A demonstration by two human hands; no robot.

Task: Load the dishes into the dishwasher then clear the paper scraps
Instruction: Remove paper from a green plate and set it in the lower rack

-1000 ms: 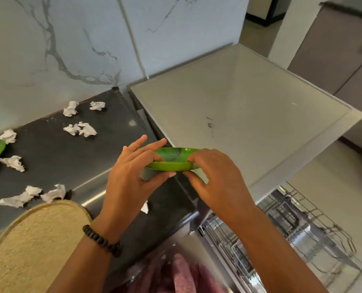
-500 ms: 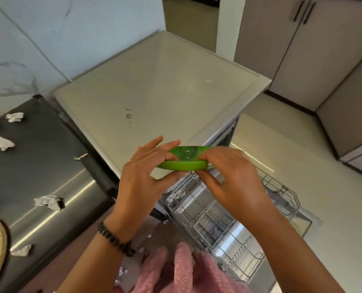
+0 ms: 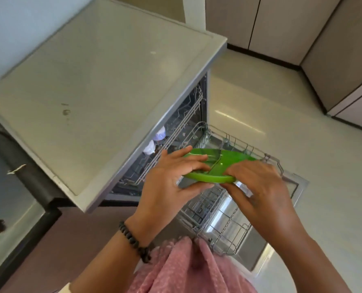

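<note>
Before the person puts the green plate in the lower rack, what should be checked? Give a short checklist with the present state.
1. Both hands hold the green plate: left hand and right hand grip its rim: ok.
2. Lower rack pulled out: ok.
3. Rack below the plate free of dishes: ok, as far as visible.
4. Plate over the rack: ok.
5. Plate turned on edge for the slots: not ok, nearly flat.

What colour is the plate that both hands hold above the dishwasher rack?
The plate is bright green, seen in the head view.
</note>
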